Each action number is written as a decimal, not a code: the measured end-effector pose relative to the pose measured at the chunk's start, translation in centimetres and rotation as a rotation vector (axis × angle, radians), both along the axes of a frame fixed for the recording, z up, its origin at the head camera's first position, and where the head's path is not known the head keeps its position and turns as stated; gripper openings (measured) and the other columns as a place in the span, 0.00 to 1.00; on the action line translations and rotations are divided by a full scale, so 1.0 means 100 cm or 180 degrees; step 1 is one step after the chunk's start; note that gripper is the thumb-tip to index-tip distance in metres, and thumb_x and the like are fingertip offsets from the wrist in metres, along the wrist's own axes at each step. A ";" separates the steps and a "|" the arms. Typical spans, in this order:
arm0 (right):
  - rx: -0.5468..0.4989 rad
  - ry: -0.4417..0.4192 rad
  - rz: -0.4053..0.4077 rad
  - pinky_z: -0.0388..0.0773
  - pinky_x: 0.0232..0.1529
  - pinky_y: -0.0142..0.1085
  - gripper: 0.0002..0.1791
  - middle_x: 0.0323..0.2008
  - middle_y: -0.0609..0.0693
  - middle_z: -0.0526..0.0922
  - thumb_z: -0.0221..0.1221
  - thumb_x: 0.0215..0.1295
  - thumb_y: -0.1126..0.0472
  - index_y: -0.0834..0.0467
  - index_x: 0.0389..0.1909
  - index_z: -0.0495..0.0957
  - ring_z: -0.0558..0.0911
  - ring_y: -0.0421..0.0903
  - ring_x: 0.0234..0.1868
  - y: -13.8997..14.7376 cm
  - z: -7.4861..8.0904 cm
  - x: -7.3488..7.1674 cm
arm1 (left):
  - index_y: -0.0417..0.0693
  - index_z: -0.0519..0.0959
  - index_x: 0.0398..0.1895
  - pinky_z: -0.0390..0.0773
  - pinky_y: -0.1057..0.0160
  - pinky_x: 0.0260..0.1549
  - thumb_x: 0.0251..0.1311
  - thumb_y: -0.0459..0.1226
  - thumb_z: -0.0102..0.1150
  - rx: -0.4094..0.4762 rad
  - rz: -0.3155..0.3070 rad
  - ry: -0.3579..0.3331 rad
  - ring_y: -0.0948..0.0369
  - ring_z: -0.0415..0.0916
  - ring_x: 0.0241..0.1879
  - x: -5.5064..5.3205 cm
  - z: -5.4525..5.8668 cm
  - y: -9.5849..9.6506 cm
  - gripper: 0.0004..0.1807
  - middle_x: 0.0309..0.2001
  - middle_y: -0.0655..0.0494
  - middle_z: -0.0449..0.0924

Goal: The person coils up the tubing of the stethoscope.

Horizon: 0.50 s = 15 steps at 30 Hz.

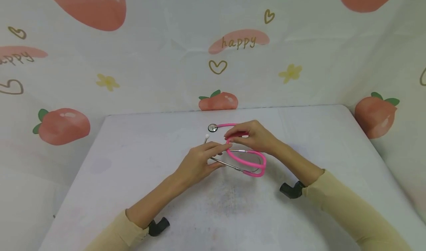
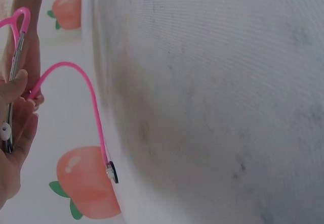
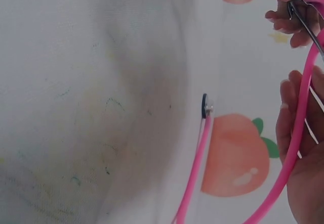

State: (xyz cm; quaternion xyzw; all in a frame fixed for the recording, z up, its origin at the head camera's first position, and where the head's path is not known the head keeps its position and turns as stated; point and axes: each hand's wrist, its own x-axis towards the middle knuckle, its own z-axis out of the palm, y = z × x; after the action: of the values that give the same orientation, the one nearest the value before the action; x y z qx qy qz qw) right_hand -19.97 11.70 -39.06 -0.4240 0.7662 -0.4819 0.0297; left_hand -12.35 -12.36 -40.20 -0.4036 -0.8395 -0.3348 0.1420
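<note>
A pink stethoscope [image 1: 264, 165] is held folded in a loop just above the table, between both hands. My left hand [image 1: 196, 163] pinches its metal ear tubes, and one white eartip [image 1: 207, 136] sticks up past the fingers. With thumb and fingertips, my right hand [image 1: 257, 137] grips the pink tubing at the top of the loop. From there the tubing runs left to the round chest piece [image 1: 212, 128], which lies toward the back of the table. In the right wrist view, pink tubing [image 3: 291, 168] crosses in front of the right palm. The second eartip is hard to make out.
The white table [image 1: 133, 177] has faint stains and stands against a white backdrop cloth [image 1: 159, 70] printed with peaches, hearts and flowers. A black wrist mount [image 1: 159, 227] pokes out at the left cuff, another black mount [image 1: 291, 190] at the right cuff.
</note>
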 end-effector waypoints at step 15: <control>0.0462 0.0262 -0.0779 0.83 0.49 0.46 0.20 0.46 0.48 0.87 0.66 0.64 0.64 0.56 0.58 0.81 0.85 0.44 0.45 0.035 -0.011 -0.009 | 0.49 0.80 0.59 0.83 0.66 0.39 0.42 0.32 0.80 0.0224 0.0196 0.0074 0.61 0.81 0.41 -0.006 0.006 -0.016 0.35 0.51 0.55 0.81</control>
State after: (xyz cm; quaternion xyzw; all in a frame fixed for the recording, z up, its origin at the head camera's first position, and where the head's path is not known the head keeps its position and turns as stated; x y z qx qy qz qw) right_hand -20.90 15.15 -40.17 -0.3435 0.8456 -0.4074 -0.0301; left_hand -12.91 -13.96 -39.65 -0.3762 -0.8376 -0.3549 0.1761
